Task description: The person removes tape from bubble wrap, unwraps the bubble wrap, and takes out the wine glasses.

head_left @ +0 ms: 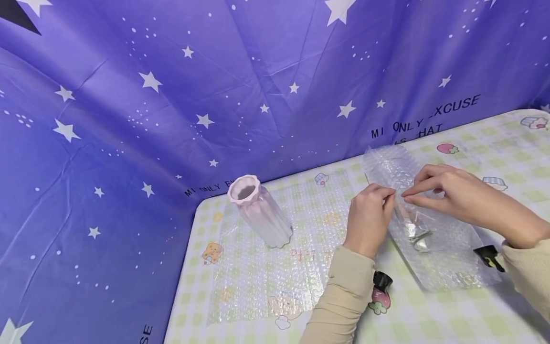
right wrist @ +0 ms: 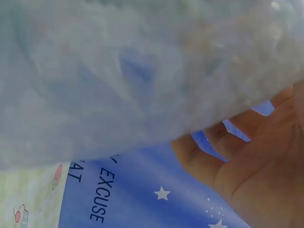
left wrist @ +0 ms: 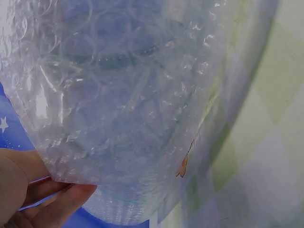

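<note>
Both hands are at a bubble wrap sheet (head_left: 455, 253) on the right of the table. Through its folds shows a clear, shiny object (head_left: 416, 230), glass-like with a curved rim in the left wrist view; its kind is hidden by the wrap. My left hand (head_left: 370, 217) pinches the edge of the wrap between thumb and fingers. Close beside it, my right hand (head_left: 460, 193) has thumb and fingertips drawn together at the wrap's upper layer. In the right wrist view the wrap (right wrist: 118, 95) covers the fingertips partly.
A pink-and-white fluted vase (head_left: 266, 217) stands on a second, flat bubble wrap sheet (head_left: 253, 286) to the left. The table wears a green checked cloth (head_left: 429, 315). A purple star-patterned curtain (head_left: 258, 71) hangs along the back and left.
</note>
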